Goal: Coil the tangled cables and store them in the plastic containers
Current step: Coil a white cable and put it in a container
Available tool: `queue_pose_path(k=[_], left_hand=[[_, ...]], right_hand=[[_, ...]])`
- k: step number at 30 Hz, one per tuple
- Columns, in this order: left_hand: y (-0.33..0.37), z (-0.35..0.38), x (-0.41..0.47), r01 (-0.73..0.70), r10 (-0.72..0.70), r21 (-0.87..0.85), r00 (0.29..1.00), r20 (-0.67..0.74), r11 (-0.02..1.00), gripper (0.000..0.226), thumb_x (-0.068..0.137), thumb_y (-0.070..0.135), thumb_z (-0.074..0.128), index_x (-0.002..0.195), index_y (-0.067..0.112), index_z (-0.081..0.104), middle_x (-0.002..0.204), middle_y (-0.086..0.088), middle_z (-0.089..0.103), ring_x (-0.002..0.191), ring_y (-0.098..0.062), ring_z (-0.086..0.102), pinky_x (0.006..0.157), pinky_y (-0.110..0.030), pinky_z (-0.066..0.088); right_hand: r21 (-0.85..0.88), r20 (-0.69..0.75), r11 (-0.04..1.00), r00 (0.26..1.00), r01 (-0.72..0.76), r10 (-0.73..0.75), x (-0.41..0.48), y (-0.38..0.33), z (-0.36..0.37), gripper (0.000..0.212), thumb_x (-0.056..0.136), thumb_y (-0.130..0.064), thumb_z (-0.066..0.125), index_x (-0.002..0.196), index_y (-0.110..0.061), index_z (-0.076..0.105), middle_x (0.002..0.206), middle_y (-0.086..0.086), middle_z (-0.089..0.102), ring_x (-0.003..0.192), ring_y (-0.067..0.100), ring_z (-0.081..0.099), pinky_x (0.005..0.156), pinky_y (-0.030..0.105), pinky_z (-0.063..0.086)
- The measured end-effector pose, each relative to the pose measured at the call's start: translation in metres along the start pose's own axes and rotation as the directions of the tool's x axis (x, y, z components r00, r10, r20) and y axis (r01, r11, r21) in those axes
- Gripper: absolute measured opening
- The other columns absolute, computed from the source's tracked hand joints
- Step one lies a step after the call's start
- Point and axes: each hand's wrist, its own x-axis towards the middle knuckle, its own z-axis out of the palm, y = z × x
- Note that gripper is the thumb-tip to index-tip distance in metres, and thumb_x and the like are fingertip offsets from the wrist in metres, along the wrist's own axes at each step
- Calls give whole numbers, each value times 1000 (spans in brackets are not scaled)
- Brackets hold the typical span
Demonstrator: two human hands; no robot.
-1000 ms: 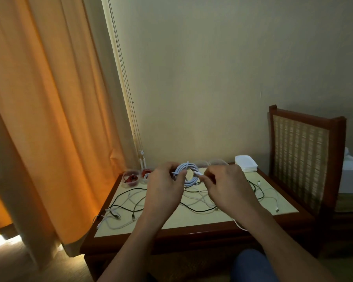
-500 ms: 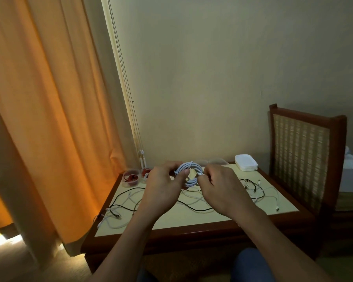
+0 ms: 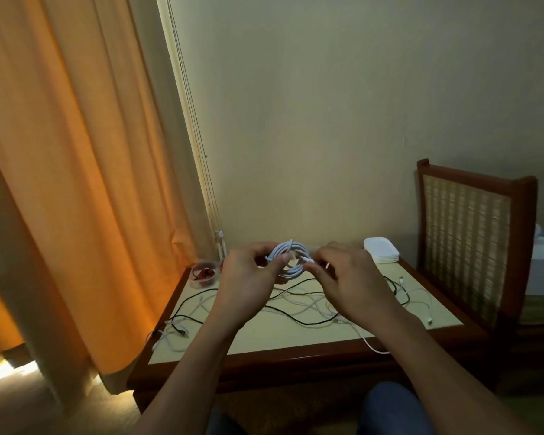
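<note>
White cable, wound into a small coil (image 3: 291,258), stands upright in the air between my two hands, above the far half of the table (image 3: 264,348). My left hand (image 3: 248,279) grips the coil's left side, with the thumb across the front of the loops and the fingers curled behind them. My right hand (image 3: 354,285) is at the coil's right edge. Its thumb and forefinger pinch a bit of the cable against the loops, and its other fingers are loosely bent.

Below my hands lie the loose cables (image 3: 299,321), black and white strands crossing one another on the pale tabletop. One white strand hangs over the near edge on the right. A clear tub (image 3: 205,274) with something red inside sits at the far left corner, just beside my left hand. A white stack (image 3: 381,251) rests at the far right corner, and I cannot tell what it is. A chair (image 3: 471,233) stands right of the table and an orange curtain (image 3: 60,183) hangs to the left.
</note>
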Motion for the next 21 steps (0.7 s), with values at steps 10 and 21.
queue_pose_path(k=[10, 21], left_hand=[[-11, -8, 4, 75, -74, -11, 997, 25, 997, 18, 95, 18, 72, 110, 23, 78, 92, 2, 78, 83, -11, 75, 83, -34, 63], [-38, 1, -2, 196, -181, -294, 980, 76, 936, 18, 93, 4, 71, 110, 5, 76, 100, -14, 78, 94, -28, 75, 82, -36, 63]], right_hand=[[228, -186, 974, 982, 8, 35, -16, -5, -7, 14, 92, -21, 72, 80, -15, 75, 66, -7, 61, 61, 14, 60, 60, 40, 49], [531, -56, 786, 912, -317, 406, -21, 6, 16, 8, 90, -17, 75, 98, -16, 75, 79, -4, 76, 67, 9, 74, 68, 40, 63]])
